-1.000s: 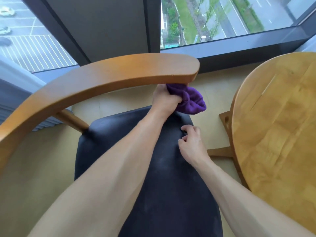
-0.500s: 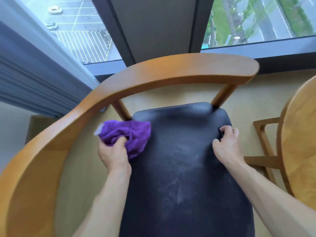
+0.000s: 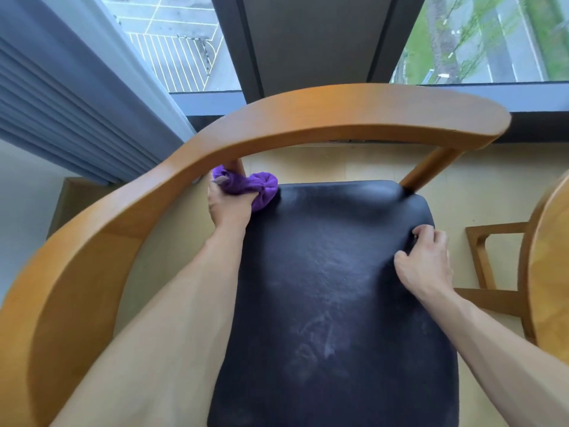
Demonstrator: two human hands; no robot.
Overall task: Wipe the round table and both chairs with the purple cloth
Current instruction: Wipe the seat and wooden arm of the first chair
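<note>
Mid-chair: left hand (image 3: 229, 208) grips the purple cloth (image 3: 246, 186) at the dusty seat (image 3: 335, 272) corner, right hand (image 3: 423, 263) clutching its edge

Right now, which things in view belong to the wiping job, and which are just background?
Job:
purple cloth, gripped in the left hand
chair
black seat, right hand holding its edge
round table

Background:
window
curtain
floor
</note>
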